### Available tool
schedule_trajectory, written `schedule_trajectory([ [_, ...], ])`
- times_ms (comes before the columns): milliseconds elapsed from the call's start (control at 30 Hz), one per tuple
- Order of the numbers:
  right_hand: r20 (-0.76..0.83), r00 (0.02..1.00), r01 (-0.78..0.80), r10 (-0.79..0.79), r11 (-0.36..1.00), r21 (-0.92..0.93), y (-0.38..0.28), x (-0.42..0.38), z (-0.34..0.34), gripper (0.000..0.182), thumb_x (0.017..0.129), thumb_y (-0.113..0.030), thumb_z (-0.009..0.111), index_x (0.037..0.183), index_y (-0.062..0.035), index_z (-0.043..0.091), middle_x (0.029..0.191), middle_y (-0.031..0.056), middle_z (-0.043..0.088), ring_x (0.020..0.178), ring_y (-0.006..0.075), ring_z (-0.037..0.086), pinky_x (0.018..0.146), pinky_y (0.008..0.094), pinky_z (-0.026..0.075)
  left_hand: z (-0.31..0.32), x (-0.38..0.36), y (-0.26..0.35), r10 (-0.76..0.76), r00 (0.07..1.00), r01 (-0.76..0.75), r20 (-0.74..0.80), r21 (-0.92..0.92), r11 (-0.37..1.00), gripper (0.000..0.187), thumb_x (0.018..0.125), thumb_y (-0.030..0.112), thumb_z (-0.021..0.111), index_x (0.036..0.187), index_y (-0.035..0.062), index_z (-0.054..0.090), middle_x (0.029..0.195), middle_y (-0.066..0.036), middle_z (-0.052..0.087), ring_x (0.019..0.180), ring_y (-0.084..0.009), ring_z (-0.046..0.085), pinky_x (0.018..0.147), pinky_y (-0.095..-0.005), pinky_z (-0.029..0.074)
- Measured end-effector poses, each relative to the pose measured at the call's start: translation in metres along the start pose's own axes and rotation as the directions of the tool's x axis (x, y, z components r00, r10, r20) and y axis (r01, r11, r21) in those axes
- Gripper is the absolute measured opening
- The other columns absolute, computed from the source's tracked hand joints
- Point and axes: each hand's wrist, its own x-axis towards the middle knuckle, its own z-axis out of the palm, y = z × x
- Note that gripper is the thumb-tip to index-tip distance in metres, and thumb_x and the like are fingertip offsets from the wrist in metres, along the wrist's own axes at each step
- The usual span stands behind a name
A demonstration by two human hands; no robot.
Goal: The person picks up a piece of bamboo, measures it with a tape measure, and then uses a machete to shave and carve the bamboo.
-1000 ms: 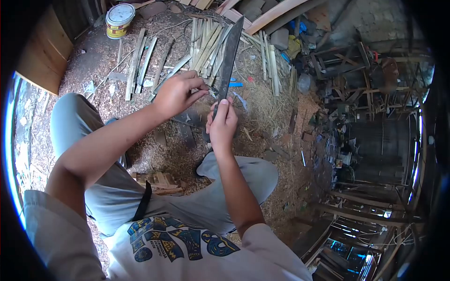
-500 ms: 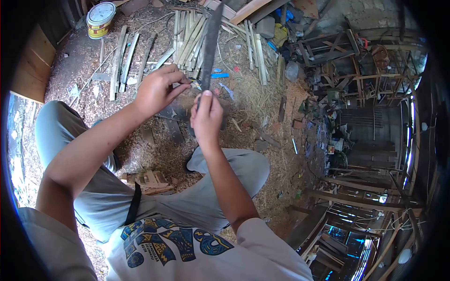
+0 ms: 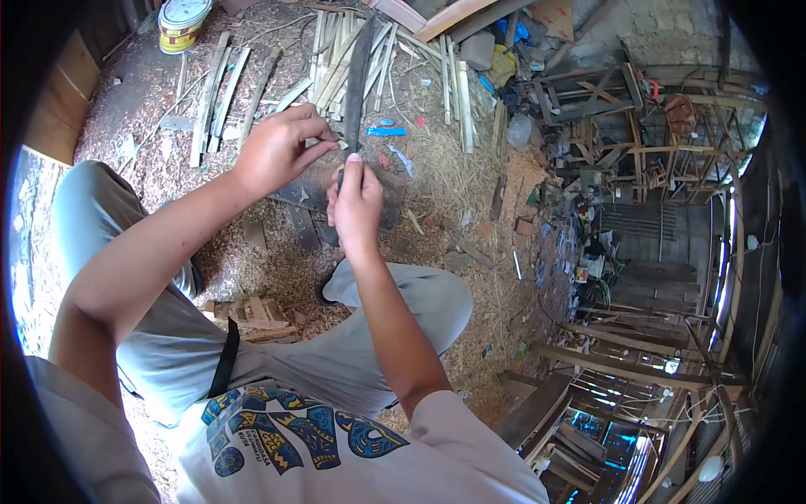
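A long dark machete [image 3: 358, 84] points away from me, its blade upright in the view. My right hand [image 3: 359, 206] is wrapped round its handle, with the thumb pressed along the base of the blade. Just left of the blade, my left hand [image 3: 277, 149] is closed in a pinch. A small, thin piece shows at its fingertips close to the blade's edge, too small to name. Below the hands lies a dark flat board [image 3: 304, 228], partly covered by my right hand.
Several split strips of wood [image 3: 336, 55] lie ahead on the shavings-strewn ground, with more slats [image 3: 211, 101] to the left. A paint bucket [image 3: 180, 25] stands at far left. Wood blocks [image 3: 256, 317] lie between my legs. Wooden frames [image 3: 638, 151] are stacked at right.
The machete and my right hand have shifted slightly left, and the blade has come to stand straighter. My left hand stays closed beside it. The whole view has shifted a little.
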Motion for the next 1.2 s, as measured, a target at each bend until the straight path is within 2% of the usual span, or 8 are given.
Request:
schedule_trajectory([
  [33, -0.013, 1.000, -0.003, 0.003, 1.000, -0.011, -0.002, -0.001, 0.000, 0.041, 0.111, -0.038, 0.048, 0.082, -0.0088, 0.052, 0.054, -0.0023, 0.045, 0.037, 0.0074, 0.041, 0.034, 0.0265, 0.029, -0.002, 0.000, 0.001, 0.052, 0.998, -0.051, -0.024, 0.025, 0.998, 0.011, 0.087, 0.009, 0.078, 0.092, 0.0005, 0.072, 0.088, -0.014, 0.065, 0.076, -0.0314, 0.066, 0.068, -0.0399, 0.053],
  [133, -0.020, 1.000, -0.004, 0.003, 1.000, -0.031, -0.002, -0.004, 0.001, 0.042, 0.111, -0.039, 0.047, 0.083, -0.0090, 0.051, 0.054, -0.0019, 0.045, 0.037, 0.0075, 0.040, 0.033, 0.0260, 0.030, -0.001, 0.000, 0.000, 0.048, 0.999, -0.048, -0.023, 0.008, 0.999, 0.012, 0.086, 0.009, 0.079, 0.091, 0.0008, 0.072, 0.088, -0.014, 0.065, 0.079, -0.0338, 0.067, 0.070, -0.0414, 0.054],
  [267, -0.016, 1.000, -0.014, 0.013, 0.999, -0.043, -0.008, -0.007, 0.001, 0.045, 0.111, -0.045, 0.044, 0.088, -0.0076, 0.053, 0.058, 0.0001, 0.047, 0.039, 0.0078, 0.041, 0.035, 0.0251, 0.033, -0.004, 0.000, 0.003, 0.017, 1.000, -0.017, -0.012, 0.008, 1.000, 0.013, 0.087, 0.013, 0.079, 0.089, 0.0024, 0.072, 0.089, -0.013, 0.066, 0.081, -0.0334, 0.069, 0.070, -0.0423, 0.054],
  [500, -0.056, 0.987, 0.154, -0.153, 0.988, 0.013, -0.032, -0.014, 0.000, 0.040, 0.112, -0.038, 0.045, 0.087, -0.0082, 0.052, 0.057, -0.0016, 0.046, 0.041, 0.0069, 0.041, 0.038, 0.0242, 0.033, -0.004, 0.000, -0.004, 0.039, 0.998, -0.039, -0.053, -0.001, 0.999, 0.013, 0.089, 0.014, 0.078, 0.092, 0.0029, 0.073, 0.089, -0.013, 0.067, 0.079, -0.0325, 0.069, 0.070, -0.0420, 0.054],
  [600, -0.003, 0.997, 0.075, -0.076, 0.997, -0.026, -0.021, -0.007, 0.002, 0.040, 0.112, -0.037, 0.046, 0.084, -0.0081, 0.053, 0.057, -0.0027, 0.045, 0.042, 0.0065, 0.042, 0.038, 0.0249, 0.033, -0.001, -0.002, -0.004, 0.050, 0.996, -0.052, -0.070, -0.024, 0.998, 0.012, 0.089, 0.013, 0.078, 0.092, 0.0028, 0.074, 0.089, -0.013, 0.066, 0.077, -0.0319, 0.068, 0.069, -0.0414, 0.054],
  [700, 0.022, 0.999, 0.049, -0.049, 0.998, -0.032, 0.002, 0.008, 0.000, 0.042, 0.111, -0.036, 0.049, 0.080, -0.0084, 0.052, 0.059, -0.0040, 0.045, 0.040, 0.0064, 0.042, 0.036, 0.0262, 0.030, -0.004, -0.001, 0.000, -0.043, 0.999, 0.043, -0.012, 0.006, 0.999, 0.012, 0.089, 0.012, 0.078, 0.092, 0.0017, 0.073, 0.089, -0.013, 0.066, 0.077, -0.0329, 0.068, 0.070, -0.0418, 0.054],
  [800, 0.013, 0.999, 0.030, -0.030, 0.999, -0.030, -0.002, 0.004, 0.001, 0.042, 0.111, -0.036, 0.049, 0.080, -0.0083, 0.052, 0.058, -0.0037, 0.045, 0.039, 0.0067, 0.042, 0.034, 0.0264, 0.029, -0.003, 0.001, -0.002, 0.016, 1.000, -0.016, -0.024, 0.000, 1.000, 0.012, 0.088, 0.012, 0.078, 0.092, 0.0015, 0.073, 0.089, -0.014, 0.065, 0.079, -0.0328, 0.068, 0.071, -0.0416, 0.054],
  [1200, 0.013, 1.000, -0.018, 0.018, 0.999, -0.041, -0.001, -0.002, 0.003, 0.046, 0.112, -0.042, 0.043, 0.083, -0.0062, 0.051, 0.054, 0.0011, 0.045, 0.036, 0.0092, 0.041, 0.033, 0.0272, 0.030, -0.004, -0.004, -0.001, 0.018, 1.000, -0.018, -0.020, -0.005, 1.000, 0.013, 0.087, 0.010, 0.079, 0.091, 0.0006, 0.072, 0.089, -0.014, 0.065, 0.082, -0.0347, 0.068, 0.071, -0.0424, 0.053],
])
